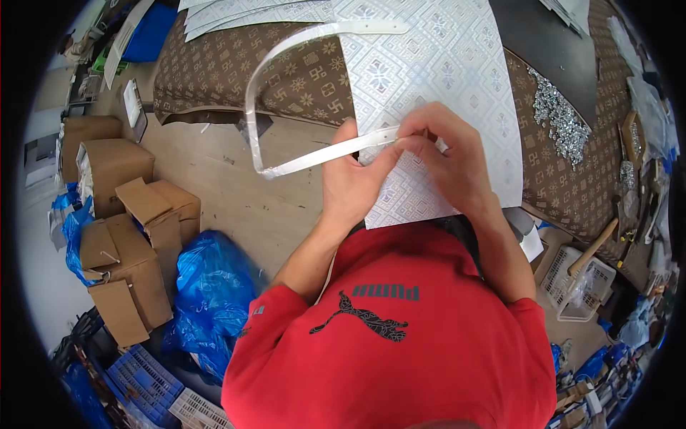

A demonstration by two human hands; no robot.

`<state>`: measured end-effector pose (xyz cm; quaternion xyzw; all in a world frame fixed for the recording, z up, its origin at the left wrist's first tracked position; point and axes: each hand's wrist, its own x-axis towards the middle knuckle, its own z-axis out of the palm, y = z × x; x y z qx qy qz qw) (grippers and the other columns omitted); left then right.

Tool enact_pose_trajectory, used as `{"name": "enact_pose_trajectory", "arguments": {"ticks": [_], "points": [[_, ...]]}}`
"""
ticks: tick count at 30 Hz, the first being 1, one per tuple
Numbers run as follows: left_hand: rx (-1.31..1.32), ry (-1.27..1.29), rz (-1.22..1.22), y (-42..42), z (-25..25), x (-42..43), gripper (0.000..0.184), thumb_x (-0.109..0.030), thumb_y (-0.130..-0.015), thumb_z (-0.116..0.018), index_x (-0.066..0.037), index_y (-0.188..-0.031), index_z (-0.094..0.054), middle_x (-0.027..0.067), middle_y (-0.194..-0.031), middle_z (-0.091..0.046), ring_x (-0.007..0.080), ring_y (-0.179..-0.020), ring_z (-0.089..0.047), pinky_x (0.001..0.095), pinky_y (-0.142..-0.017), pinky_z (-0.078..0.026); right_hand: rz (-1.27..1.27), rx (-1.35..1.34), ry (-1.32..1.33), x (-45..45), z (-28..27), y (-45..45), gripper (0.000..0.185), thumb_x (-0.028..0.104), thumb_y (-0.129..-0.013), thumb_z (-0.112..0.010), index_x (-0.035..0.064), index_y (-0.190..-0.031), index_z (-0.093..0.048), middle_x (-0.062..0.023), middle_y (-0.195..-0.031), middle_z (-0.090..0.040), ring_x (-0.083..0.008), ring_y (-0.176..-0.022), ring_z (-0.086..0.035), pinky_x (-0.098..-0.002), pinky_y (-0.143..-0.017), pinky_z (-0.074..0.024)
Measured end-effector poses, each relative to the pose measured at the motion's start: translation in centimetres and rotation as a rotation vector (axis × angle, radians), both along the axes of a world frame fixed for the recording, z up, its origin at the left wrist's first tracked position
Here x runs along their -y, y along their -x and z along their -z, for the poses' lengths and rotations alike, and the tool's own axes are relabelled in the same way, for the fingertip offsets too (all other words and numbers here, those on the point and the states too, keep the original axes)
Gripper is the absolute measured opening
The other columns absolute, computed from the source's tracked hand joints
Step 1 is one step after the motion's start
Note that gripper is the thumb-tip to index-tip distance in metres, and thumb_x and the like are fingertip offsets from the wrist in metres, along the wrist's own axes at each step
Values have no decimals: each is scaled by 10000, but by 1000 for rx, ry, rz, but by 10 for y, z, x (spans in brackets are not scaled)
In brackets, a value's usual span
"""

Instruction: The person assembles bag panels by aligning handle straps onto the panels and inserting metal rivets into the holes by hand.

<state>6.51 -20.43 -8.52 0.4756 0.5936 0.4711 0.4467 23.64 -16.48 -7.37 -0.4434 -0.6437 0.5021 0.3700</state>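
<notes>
A white strap (314,159) with small holes near its end loops out to the left and back over the patterned sheet. My left hand (348,187) is closed on it just short of one end, thumb on the near side. My right hand (454,154) pinches that same end, fingertips pressed together close to the holes. Whether a small part is also between those fingertips I cannot make out. The strap's other end, also with holes, rests over the patterned white-and-blue sheet (429,64) beneath my hands.
On the brown patterned cloth (236,75) at the right lies a pile of small shiny metal pieces (561,118), beside a dark board (550,57). Cardboard boxes (118,264) and a blue plastic bag (214,286) stand on the floor left. A white basket (577,282) holds a wooden-handled tool (593,247).
</notes>
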Motion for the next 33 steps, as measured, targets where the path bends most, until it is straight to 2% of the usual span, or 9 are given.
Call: {"name": "enact_pose_trajectory", "arguments": {"ticks": [2, 6, 14, 19, 21, 26, 28, 30, 33], "points": [[-29, 0, -2, -4, -2, 1, 244, -94, -872, -805, 3, -1017, -635, 40, -887, -689, 105, -824, -608, 288, -713, -516, 25, 36, -212, 1, 1, 6, 171, -43, -857, -740, 27, -1008, -698, -33, -976, -613, -142, -858, -588, -268, -768, -485], [-78, -111, -23, -9, -7, 1, 238, -98, -875, -804, -6, -933, -592, 35, -798, -645, 96, -743, -565, 297, -635, -492, 58, -5, -198, 3, -1, 9, 151, -98, -841, -683, 25, -927, -664, -68, -964, -561, -182, -844, -592, -289, -701, -498], [-308, -153, 50, -3, 0, 1, 194, -106, -886, -803, -11, -934, -641, 65, -782, -650, 98, -735, -565, 317, -630, -490, 151, 57, -200, 3, 1, 15, 229, -102, -793, -700, 46, -907, -568, -61, -912, -524, -209, -804, -532, -305, -746, -474], [-80, -99, 65, -4, 10, -4, 222, -98, -883, -813, -21, -1057, -700, 52, -935, -716, 124, -851, -637, 304, -752, -534, 54, 45, -256, -3, 6, -3, 180, -50, -822, -723, 45, -919, -604, -63, -910, -551, -202, -811, -569, -315, -737, -501], [-63, 85, 30, 9, 9, -10, 318, -79, -873, -814, -4, -1153, -684, 75, -1072, -722, 143, -929, -657, 305, -826, -543, 81, -70, -34, -2, -11, -24, 126, 2, -877, -736, 37, -967, -655, -59, -950, -619, -169, -836, -616, -305, -740, -513], [32, 284, 146, 96, 9, -35, 416, -121, -898, -794, 34, -1256, -650, 107, -1159, -713, 146, -974, -650, 299, -877, -525, 674, 324, -181, 7, -25, -150, 162, 69, -961, -691, 31, -1113, -734, -70, -1040, -745, -138, -964, -685, -290, -844, -533], [-163, 298, 218, 128, 9, -37, 464, -234, -945, -768, 56, -1284, -637, 86, -1152, -706, 148, -1001, -638, 302, -887, -507, 810, 553, -293, 11, -1, -230, 177, 101, -962, -695, 43, -1119, -755, -93, -1064, -754, -181, -1011, -704, -301, -881, -536], [-305, 351, 185, 145, 2, -40, 493, -255, -950, -765, 67, -1295, -626, 97, -1156, -703, 163, -1011, -640, 313, -897, -504, 918, 768, -224, 14, 12, -283, 186, 116, -951, -705, 54, -1116, -763, -120, -1046, -744, -239, -984, -708, -318, -885, -535], [-581, 435, 88, 151, -5, -42, 551, -297, -958, -760, 89, -1319, -604, 119, -1163, -698, 194, -1030, -644, 335, -918, -496, 915, 759, -207, 6, 24, -300, 183, 123, -942, -710, 48, -1102, -761, -128, -1017, -735, -260, -950, -702, -330, -881, -534]]}}
